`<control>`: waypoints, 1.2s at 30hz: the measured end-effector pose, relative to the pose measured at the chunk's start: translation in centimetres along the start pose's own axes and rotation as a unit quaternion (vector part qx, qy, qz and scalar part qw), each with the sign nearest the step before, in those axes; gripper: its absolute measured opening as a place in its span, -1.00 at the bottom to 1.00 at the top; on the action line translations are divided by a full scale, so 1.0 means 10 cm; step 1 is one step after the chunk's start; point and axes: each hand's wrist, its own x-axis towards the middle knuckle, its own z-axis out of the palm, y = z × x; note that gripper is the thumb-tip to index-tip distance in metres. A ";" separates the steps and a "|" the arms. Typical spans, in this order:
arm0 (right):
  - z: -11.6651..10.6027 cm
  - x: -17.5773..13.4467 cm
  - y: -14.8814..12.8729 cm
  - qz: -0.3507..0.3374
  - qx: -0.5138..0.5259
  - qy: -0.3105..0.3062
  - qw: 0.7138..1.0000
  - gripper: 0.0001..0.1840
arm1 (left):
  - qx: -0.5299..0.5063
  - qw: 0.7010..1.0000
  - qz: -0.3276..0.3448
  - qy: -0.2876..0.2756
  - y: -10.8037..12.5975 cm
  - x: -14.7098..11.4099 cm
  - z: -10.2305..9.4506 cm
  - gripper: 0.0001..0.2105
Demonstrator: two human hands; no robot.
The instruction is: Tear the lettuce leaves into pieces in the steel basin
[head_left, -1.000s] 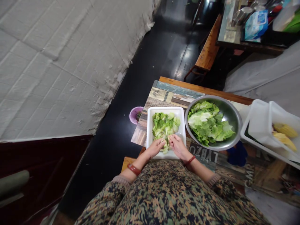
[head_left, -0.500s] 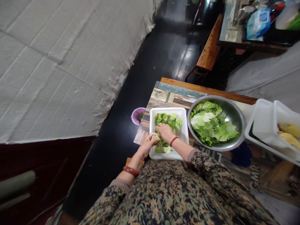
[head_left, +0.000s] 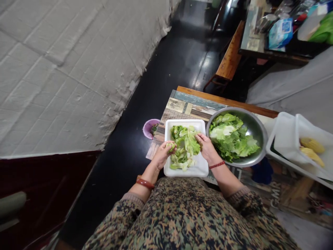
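A white rectangular tray with lettuce leaves in it lies at the table's near left corner. Over its left rim, my left hand is closed on a small piece of lettuce. My right hand, over the tray's right side, pinches a larger lettuce leaf that hangs above the others. Just right of the tray, a steel bowl holds a heap of loose lettuce leaves.
White plastic bins with yellow items stand right of the bowl. A purple basin is below the table's left edge. Beyond are a wooden bench and another table with a blue-and-white packet. A pale wall runs along the left.
My right hand has moved right from the middle of the tray and now holds up a lettuce leaf. My left hand stays near the left rim, still holding its piece. The view shifted slightly.
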 end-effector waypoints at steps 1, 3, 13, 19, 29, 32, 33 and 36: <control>0.01 -0.03 -0.01 0.003 0.004 0.000 1.000 -0.52 | -0.005 1.000 0.000 -0.005 0.02 0.01 0.02 -0.60; 0.04 -0.09 -0.02 -0.001 -0.005 0.002 1.000 -0.52 | -0.013 1.000 -0.002 -0.014 0.04 0.02 0.07 -0.59; 0.26 -0.38 -0.02 -0.010 -0.010 -0.053 0.998 -0.53 | -0.089 0.987 -0.067 -0.114 -0.02 -0.02 0.36 -0.58; 0.12 -0.34 -0.09 0.017 0.004 -0.055 0.998 -0.52 | -0.079 0.992 -0.064 -0.071 -0.04 0.00 0.24 -0.67; 0.09 -0.33 -0.08 -0.060 -0.093 -0.038 0.993 -0.60 | -0.045 0.997 -0.052 -0.043 -0.03 -0.05 0.27 -0.62; 0.17 -0.39 -0.10 -0.040 -0.096 -0.091 0.990 -0.61 | -0.039 0.995 -0.042 -0.080 -0.05 -0.05 0.30 -0.52; 0.19 -0.41 -0.11 -0.022 -0.081 -0.124 0.989 -0.60 | -0.038 0.995 -0.038 -0.081 -0.06 -0.05 0.30 -0.49; 0.20 -0.46 -0.16 0.017 -0.034 -0.200 0.979 -0.56 | -0.050 0.996 -0.042 -0.059 -0.08 -0.02 0.30 -0.49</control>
